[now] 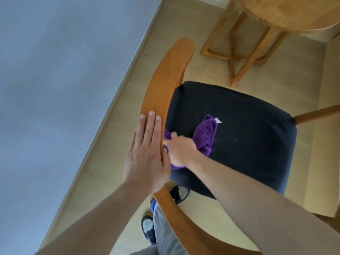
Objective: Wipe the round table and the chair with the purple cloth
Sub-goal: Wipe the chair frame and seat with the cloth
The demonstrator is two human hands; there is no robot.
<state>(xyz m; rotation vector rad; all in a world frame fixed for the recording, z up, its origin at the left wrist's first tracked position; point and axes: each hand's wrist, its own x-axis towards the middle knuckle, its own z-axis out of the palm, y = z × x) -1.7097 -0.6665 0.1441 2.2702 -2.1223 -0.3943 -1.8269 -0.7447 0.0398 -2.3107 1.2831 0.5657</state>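
Observation:
A chair with a curved wooden backrest (161, 83) and a dark padded seat (244, 133) stands below me. My left hand (147, 153) lies flat on top of the backrest, fingers straight. My right hand (180, 148) grips the purple cloth (206, 137) against the inner side of the backrest, just above the seat. A white tag sticks out of the cloth's far end. The round wooden table (287, 13) shows its edge at the top right, with its crossed legs beneath.
A grey-blue wall (64, 89) runs close along the chair's left side, over a pale skirting. Pale wood floor (211, 74) lies between chair and table legs. My shoes (147, 227) and grey trousers are behind the backrest at the bottom.

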